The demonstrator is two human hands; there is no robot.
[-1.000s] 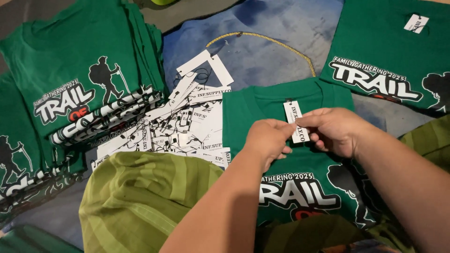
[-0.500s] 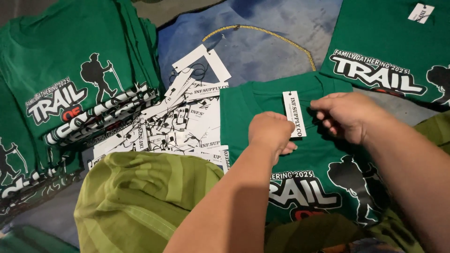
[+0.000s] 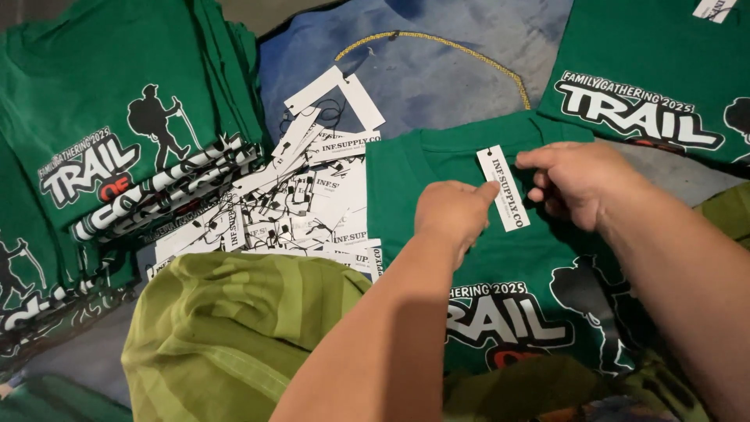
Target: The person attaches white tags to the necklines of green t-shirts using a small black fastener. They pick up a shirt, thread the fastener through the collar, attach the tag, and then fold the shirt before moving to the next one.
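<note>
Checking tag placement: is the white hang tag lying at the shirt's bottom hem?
No, the white hang tag lies near the collar of the green T-shirt, between both hands.

White rectangular hang tag [image 3: 503, 187] at green shirt collar; loose white tags pile [image 3: 301, 199] left.

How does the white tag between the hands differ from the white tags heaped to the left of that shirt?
The single tag lies flat on the green shirt near its collar, touched by the left hand and right hand; the heaped tags lie loose off the shirt, untouched. The single tag lies alone; the heaped tags overlap at many angles. Both are narrow white cards with dark print.
</note>
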